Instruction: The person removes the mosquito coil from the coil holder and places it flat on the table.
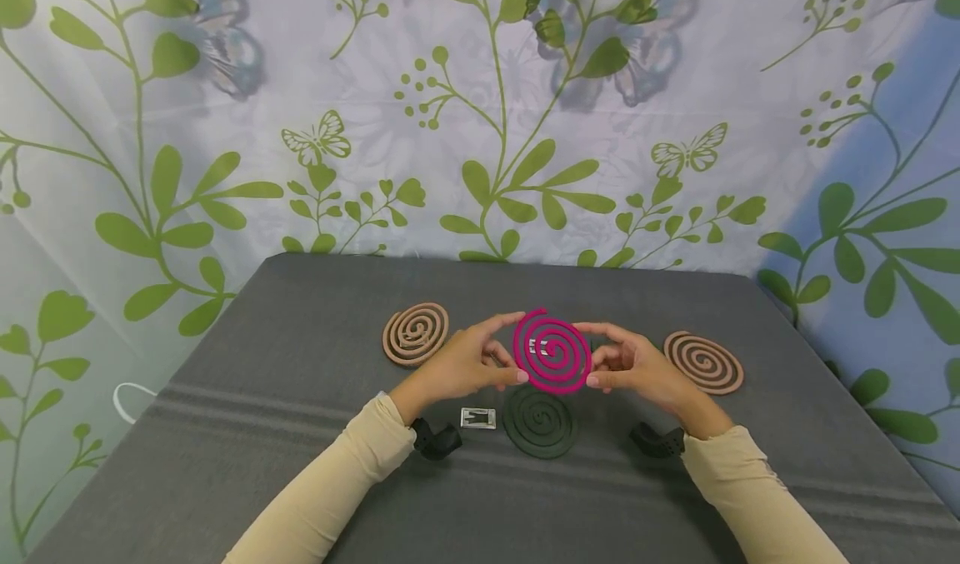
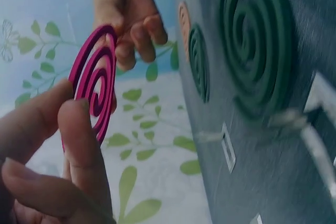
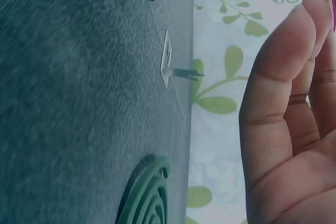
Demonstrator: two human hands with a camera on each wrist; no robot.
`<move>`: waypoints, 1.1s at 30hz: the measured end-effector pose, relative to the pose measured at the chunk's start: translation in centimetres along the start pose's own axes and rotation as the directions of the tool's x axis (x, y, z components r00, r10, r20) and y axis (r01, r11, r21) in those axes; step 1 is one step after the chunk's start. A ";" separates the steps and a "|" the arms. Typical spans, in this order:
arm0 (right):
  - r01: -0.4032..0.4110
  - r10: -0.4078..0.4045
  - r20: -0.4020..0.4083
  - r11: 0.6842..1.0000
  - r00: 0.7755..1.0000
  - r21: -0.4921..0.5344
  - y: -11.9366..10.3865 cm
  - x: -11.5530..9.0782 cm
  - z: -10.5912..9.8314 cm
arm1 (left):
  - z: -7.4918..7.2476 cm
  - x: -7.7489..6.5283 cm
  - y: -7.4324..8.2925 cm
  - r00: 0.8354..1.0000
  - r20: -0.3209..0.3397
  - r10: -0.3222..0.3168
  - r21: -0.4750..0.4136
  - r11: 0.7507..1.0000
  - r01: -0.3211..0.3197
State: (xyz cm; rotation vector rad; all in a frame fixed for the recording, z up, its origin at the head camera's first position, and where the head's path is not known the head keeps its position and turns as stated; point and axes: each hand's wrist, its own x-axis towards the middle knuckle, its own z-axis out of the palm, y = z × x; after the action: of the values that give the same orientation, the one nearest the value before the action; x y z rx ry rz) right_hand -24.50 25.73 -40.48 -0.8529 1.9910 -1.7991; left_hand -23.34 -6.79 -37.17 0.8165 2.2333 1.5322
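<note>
Wearing cream sleeves (image 1: 322, 485), pinches pink mosquito coil (image 1: 556, 348) with left hand (image 1: 467, 364) and right hand (image 1: 639, 367), near green coil (image 1: 539, 419).

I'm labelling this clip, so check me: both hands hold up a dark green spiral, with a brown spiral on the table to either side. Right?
The colour is wrong: the head view shows the left hand and the right hand holding up a bright pink spiral. A brown spiral does lie on the table to either side.
</note>
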 end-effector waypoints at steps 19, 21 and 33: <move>-0.055 0.057 0.014 0.994 0.998 -0.090 0.5 -3.1 -1.9 | 4.3 0.3 -0.1 0.998 -0.039 -0.045 -0.021 0.999 0.044; -0.066 0.067 0.014 0.993 0.998 -0.097 0.7 -3.4 -2.2 | 4.7 0.4 -0.2 0.998 -0.034 -0.055 -0.010 0.998 0.055; -0.064 0.065 0.137 0.998 0.988 -0.017 1.6 -4.3 -4.2 | 6.7 1.0 0.1 0.995 -0.025 -0.098 0.024 0.995 0.099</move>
State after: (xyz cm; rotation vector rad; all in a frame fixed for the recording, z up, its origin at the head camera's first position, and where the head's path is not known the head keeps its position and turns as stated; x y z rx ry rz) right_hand -24.08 31.78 -42.00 -0.8810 1.9221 -1.6475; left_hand -20.41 -1.17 -39.57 0.6876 2.2784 1.4779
